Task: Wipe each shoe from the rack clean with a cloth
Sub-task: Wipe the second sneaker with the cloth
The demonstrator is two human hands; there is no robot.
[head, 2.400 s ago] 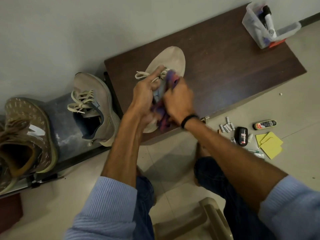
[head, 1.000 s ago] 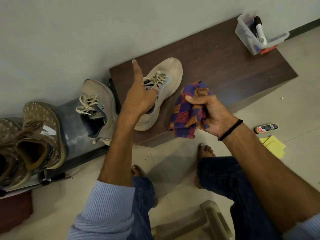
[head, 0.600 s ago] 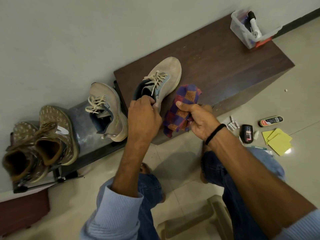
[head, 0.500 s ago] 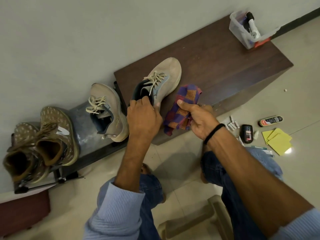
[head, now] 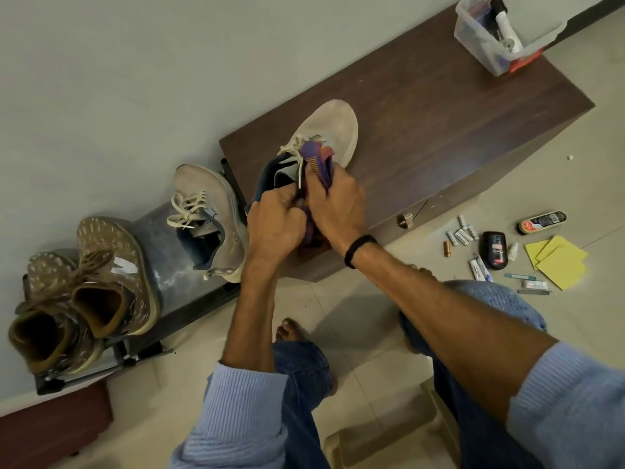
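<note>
- Standing beside the seated person, I recorded at far left a brown speckled pair (head: pixel 101 282) on the rack (head: pixel 162 245), with neither hand touching it. Whether it had been wiped could not be told.
- The rack-side beige shoe (head: pixel 206 187) sat upright at the rack's right end, just beside the cabinet (head: pixel 439 123), toe to the wall.
- The left hand (head: pixel 274 225) reached forward from a rolled blue sleeve, its fingers curled tight over the heel collar of the beige shoe (head: pixel 334 126). I judged this a steadying grip.
- That beige shoe stood on the near left part of the cabinet top, toe toward the wall and heel at the front edge.
- The checked cloth (head: pixel 319 160) was bunched and pressed against the lace and tongue area.
- The right hand (head: pixel 334 204) lay knuckles up and touched the left hand, its fingers clamped round the cloth. A black wristband (head: pixel 360 248) sat at the wrist.
- Step in hand, as judged: wiping this shoe's upper around the laces.
- The next move called for the cloth hand to sweep toward the toe and sides while the heel grip kept the shoe from sliding.
- A clear tub (head: pixel 473 32) stood at the cabinet's far corner. The yellow pads (head: pixel 558 262) lay on the floor, well apart from the work.
</note>
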